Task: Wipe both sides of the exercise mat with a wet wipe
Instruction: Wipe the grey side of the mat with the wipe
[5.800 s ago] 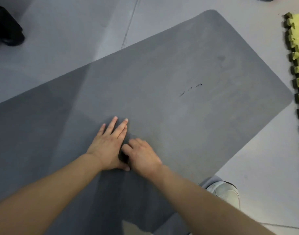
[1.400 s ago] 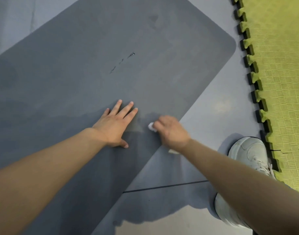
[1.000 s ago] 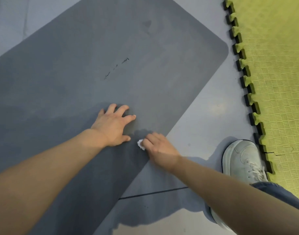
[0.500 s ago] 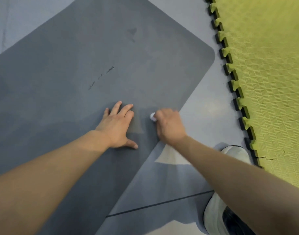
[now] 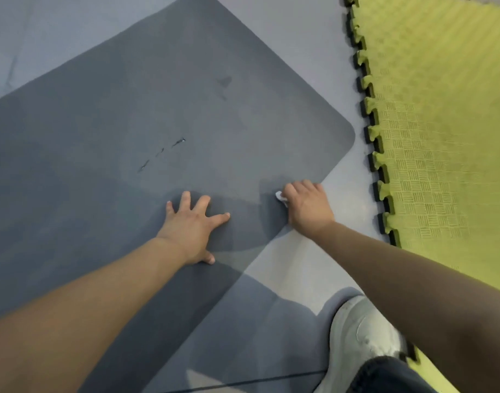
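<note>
At the bottom right of the frame your white shoe (image 5: pixel 362 341) stands on the grey floor (image 5: pixel 288 268), with a dark trouser cuff (image 5: pixel 385 375) just below it. Both your bare forearms reach up from the bottom edge.

Your left hand (image 5: pixel 193 225) lies flat near the middle of the frame, fingers spread and straight, palm pressing on the exercise mat (image 5: pixel 129 114); it grips nothing. To its right, your right hand (image 5: pixel 307 207) is curled round the wet wipe (image 5: pixel 280 196), a small white wad that peeks out at the left side of your knuckles. That hand sits right on the mat's lower right edge, with part of it over the floor.

The mat is dark grey and lies flat on the floor, running diagonally from the lower left up to a rounded corner at centre right. Three short dark marks (image 5: pixel 161 153) sit in a line above your left hand, and a dark smudge (image 5: pixel 224 82) lies farther up.

Along the right side, a yellow-green foam puzzle mat (image 5: pixel 441 123) with toothed dark edges covers the floor, near the exercise mat's corner but apart from it.
</note>
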A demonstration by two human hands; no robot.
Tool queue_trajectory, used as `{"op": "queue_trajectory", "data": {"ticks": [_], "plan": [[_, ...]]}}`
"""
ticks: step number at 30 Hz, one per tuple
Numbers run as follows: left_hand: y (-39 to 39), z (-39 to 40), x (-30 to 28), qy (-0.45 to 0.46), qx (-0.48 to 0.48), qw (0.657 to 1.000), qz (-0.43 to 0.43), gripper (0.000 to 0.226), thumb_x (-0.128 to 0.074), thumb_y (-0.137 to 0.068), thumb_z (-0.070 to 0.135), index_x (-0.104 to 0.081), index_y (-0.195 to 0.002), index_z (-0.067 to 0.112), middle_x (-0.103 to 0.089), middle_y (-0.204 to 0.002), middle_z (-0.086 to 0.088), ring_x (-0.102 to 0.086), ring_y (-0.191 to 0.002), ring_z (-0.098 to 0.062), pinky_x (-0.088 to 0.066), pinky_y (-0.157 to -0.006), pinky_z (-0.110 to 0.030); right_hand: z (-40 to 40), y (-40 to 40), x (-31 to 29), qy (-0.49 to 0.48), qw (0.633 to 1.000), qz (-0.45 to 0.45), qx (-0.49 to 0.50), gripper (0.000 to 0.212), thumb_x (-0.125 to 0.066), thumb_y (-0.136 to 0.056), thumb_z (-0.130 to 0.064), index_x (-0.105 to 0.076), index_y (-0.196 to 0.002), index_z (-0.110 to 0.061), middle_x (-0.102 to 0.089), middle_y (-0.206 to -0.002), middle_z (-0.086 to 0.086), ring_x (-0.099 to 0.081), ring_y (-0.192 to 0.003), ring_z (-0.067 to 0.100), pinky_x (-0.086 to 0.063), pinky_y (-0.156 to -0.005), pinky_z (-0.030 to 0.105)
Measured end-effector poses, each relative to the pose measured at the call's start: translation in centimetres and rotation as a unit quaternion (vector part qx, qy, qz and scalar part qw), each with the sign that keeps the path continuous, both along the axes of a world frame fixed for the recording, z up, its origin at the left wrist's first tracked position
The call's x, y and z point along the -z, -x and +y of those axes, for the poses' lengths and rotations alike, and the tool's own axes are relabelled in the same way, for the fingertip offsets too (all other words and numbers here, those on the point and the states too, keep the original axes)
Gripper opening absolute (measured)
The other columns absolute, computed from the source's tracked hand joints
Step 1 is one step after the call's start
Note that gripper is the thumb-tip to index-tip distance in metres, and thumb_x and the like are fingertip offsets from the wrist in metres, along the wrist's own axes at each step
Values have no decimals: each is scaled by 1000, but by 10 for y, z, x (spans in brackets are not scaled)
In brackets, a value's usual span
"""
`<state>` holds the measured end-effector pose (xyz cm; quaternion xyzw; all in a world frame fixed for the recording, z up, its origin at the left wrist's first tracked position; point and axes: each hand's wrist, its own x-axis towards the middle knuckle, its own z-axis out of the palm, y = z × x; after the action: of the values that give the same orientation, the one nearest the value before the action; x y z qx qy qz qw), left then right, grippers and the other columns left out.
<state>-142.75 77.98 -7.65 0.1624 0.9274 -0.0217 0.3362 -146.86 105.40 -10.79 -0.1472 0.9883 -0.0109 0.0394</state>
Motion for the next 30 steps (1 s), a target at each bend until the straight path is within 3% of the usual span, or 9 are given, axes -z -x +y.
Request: {"op": "queue_trajectory", "data": {"ticks": [3,7,11,16,19,21,24,26,30], "plan": [[1,11,-2,-7,-33,999,-8,87,-77,-79,54,-25,-149,48,-14,-148,-5,-9,-142,-47,-27,-114,-64,3,11,-7,-27,994,-57,-95,30,-72,-63,-2,-53,-82,-16,-55,-73,6,-52,-70,30,-29,-62,33],[-3,17,-7,-1,-72,996,-48,89,-77,-84,44,-20,-152,46,-5,-155,-6,1,-146,-47,-27,-116,-61,6,40,-24,-87,958,-175,-208,25,-53,-82,-3,-49,-102,-17,-59,-97,5,-53,-92,29,-30,-73,32],[0,27,-16,8,-93,994,-61,83,-76,-85,34,-26,-150,43,-6,-155,-9,1,-147,-48,-26,-117,-61,-4,52,-30,-102,939,-230,-235,25,-53,-84,-7,-48,-106,-17,-60,-106,7,-53,-98,29,-36,-82,34],[-2,27,-17,22,-106,991,-76,78,-67,-90,49,-20,-152,46,-2,-159,-8,5,-150,-45,-18,-119,-62,0,26,-11,48,979,-137,-146,17,-41,-74,-10,-53,-85,-13,-60,-80,10,-55,-77,34,-33,-66,35],[2,37,-16,27,-66,997,-23,73,-61,-86,65,-32,-147,39,-2,-162,-8,5,-152,-39,-9,-120,-63,9,9,5,149,983,-70,-82,18,-38,-78,-16,-56,-82,-16,-55,-75,4,-51,-72,31,-40,-62,38],[12,51,-15,12,-29,999,12,81,-62,-83,69,-32,-149,33,-3,-164,-7,9,-153,-33,-5,-122,-60,2,-4,9,165,984,-44,-57,16,-45,-77,-16,-59,-85,-19,-54,-78,3,-50,-74,29,-39,-62,38],[35,74,-8,-2,-3,1000,8,116,-71,-75,68,-1,-159,31,14,-167,0,21,-152,-30,-4,-123,-57,-18,-31,14,159,979,-52,-113,13,-49,-76,-18,-58,-85,-21,-53,-81,2,-50,-76,27,-35,-64,38],[51,84,-4,15,19,1000,-2,135,-78,-67,67,17,-157,33,30,-163,3,29,-149,-31,-5,-122,-60,-19,-37,18,158,968,-52,-186,10,-54,-77,-15,-57,-87,-19,-51,-83,3,-48,-78,27,-29,-65,36],[76,96,2,46,46,998,-21,155,-85,-50,70,30,-151,39,45,-155,3,36,-145,-35,-8,-117,-69,38,12,19,148,961,-17,-233,15,-58,-79,-18,-54,-94,-20,-49,-83,4,-42,-78,27,-26,-64,37]]}}
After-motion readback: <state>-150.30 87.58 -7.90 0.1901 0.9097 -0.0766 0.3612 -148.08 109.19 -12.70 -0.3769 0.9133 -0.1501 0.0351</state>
